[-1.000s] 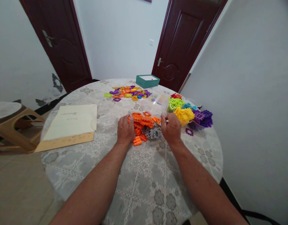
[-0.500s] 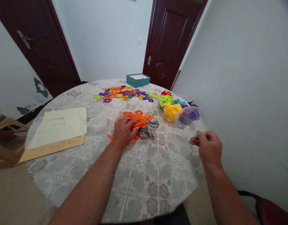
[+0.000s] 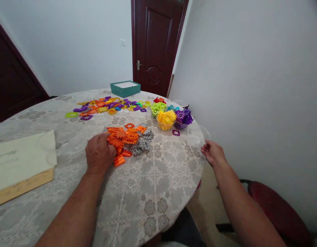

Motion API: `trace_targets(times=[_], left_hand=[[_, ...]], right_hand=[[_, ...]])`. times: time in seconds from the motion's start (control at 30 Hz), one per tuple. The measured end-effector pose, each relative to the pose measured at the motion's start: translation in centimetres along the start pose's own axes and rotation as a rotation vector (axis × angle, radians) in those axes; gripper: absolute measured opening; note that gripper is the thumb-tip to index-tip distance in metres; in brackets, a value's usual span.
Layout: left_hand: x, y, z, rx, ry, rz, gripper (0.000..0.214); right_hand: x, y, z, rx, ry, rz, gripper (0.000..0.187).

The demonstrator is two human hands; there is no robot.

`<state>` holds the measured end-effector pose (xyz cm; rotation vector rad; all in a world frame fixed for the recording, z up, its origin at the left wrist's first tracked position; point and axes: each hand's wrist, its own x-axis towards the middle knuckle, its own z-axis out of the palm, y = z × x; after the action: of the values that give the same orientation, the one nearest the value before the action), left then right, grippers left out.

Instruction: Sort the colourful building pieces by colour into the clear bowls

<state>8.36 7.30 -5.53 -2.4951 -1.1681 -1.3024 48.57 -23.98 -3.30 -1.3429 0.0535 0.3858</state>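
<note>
The right hand [image 3: 212, 152] has moved away from the grey pieces [image 3: 141, 143], now pinching a clear bowl [image 3: 199, 135] at the right edge of the tabletop [image 3: 160, 175]; the left hand [image 3: 100, 153] curls against the orange pieces [image 3: 122, 134] — grip unclear; a purple piece [image 3: 176, 132] lies between pile and bowl.

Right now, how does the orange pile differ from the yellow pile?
The orange pile lies loose on the tablecloth, while the yellow pile sits in a clear bowl. The orange pile spreads wider; the yellow pile is more compact. The left hand touches the orange pile, but neither hand touches the yellow pile. Both are heaps of bright pieces with notched edges.
</note>
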Motion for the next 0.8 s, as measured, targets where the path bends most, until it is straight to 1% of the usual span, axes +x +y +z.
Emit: trace_targets(times=[0.1, 0.2, 0.27, 0.33, 0.4, 0.43, 0.47, 0.5, 0.53, 0.57, 0.6, 0.67, 0.73, 0.8], left_hand=[[0.0, -0.1, 0.0, -0.066, 0.025, 0.049, 0.045], [0.0, -0.1, 0.1, -0.133, 0.052, 0.071, 0.039], [0.1, -0.1, 0.2, -0.151, 0.071, 0.063, 0.034], [0.1, 0.1, 0.2, -0.147, 0.071, 0.061, 0.029], [0.2, 0.3, 0.2, -0.134, 0.059, 0.064, 0.026], [0.2, 0.4, 0.2, -0.128, 0.051, 0.065, 0.025], [0.3, 0.4, 0.2, -0.122, 0.046, 0.063, 0.025], [0.3, 0.5, 0.2, -0.117, 0.042, 0.059, 0.024], [0.3, 0.5, 0.2, -0.112, 0.037, 0.052, 0.024], [0.2, 0.5, 0.3, -0.107, 0.028, 0.045, 0.024], [0.2, 0.4, 0.3, -0.104, 0.016, 0.037, 0.024], [0.1, 0.4, 0.4, -0.105, -0.014, 0.025, 0.024], [0.0, 0.4, 0.4, -0.111, -0.033, 0.017, 0.023], [0.0, 0.3, 0.4, -0.115, -0.025, 0.008, 0.021]], right_hand=[[0.6, 0.4, 0.6, 0.008, 0.001, 0.023, 0.014], [0.8, 0.6, 0.9, 0.019, 0.001, 0.024, 0.017], [0.4, 0.8, 0.8, 0.046, 0.004, 0.033, 0.024], [-0.6, 1.4, 0.6, 0.083, 0.029, 0.029, 0.03], [-2.4, 2.4, 0.6, 0.098, 0.041, -0.042, 0.029], [-3.5, 2.9, 0.9, 0.081, 0.014, -0.098, 0.028], [-4.6, 3.4, 1.3, 0.048, -0.042, -0.15, 0.028], [-5.6, 3.8, 2.1, -0.008, -0.131, -0.168, 0.028], [-6.5, 4.1, 3.1, -0.079, -0.235, -0.15, 0.029], [-7.1, 4.2, 4.5, -0.136, -0.321, -0.122, 0.03], [-7.3, 4.2, 6.0, -0.164, -0.371, -0.104, 0.03], [-7.0, 3.8, 9.5, -0.153, -0.377, -0.053, 0.025], [-5.6, 3.3, 12.9, -0.089, -0.329, 0.054, 0.018], [-3.9, 3.1, 15.7, -0.071, -0.293, 0.094, 0.015]])
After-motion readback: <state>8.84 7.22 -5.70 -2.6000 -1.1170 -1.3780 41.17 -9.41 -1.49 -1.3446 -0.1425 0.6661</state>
